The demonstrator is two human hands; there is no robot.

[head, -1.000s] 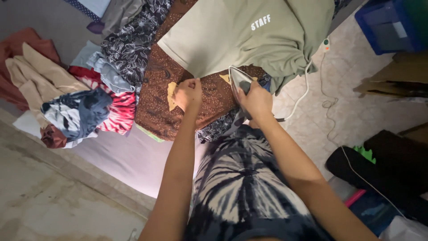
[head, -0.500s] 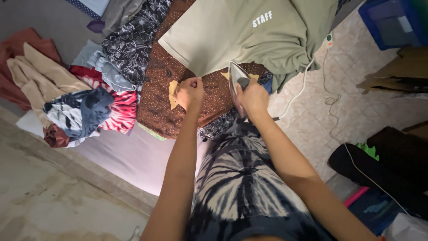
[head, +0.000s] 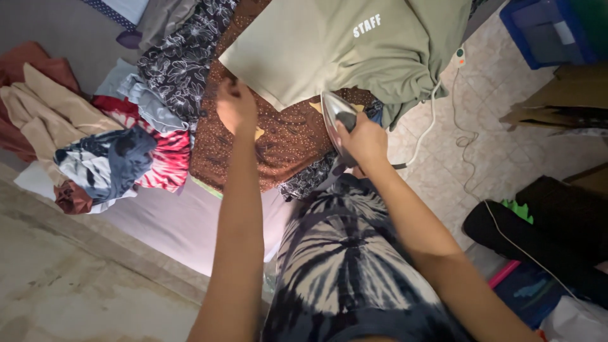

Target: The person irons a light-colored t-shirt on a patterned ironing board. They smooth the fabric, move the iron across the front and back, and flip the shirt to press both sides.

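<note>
Head view: right hand [head: 366, 140] grips iron [head: 337, 120] (on brown cloth [head: 285, 142]); left hand [head: 235, 104], curled, rests beside.

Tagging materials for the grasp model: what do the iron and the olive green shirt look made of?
Grey clothes iron in the right hand: soleplate looks like smooth, dull-shiny metal, with a dark, probably plastic handle. Olive green shirt: soft matte knit, likely cotton, since it drapes in loose folds.

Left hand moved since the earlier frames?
Yes. The left hand went up and left across the brown dotted cloth, toward the floral black garment.
</note>
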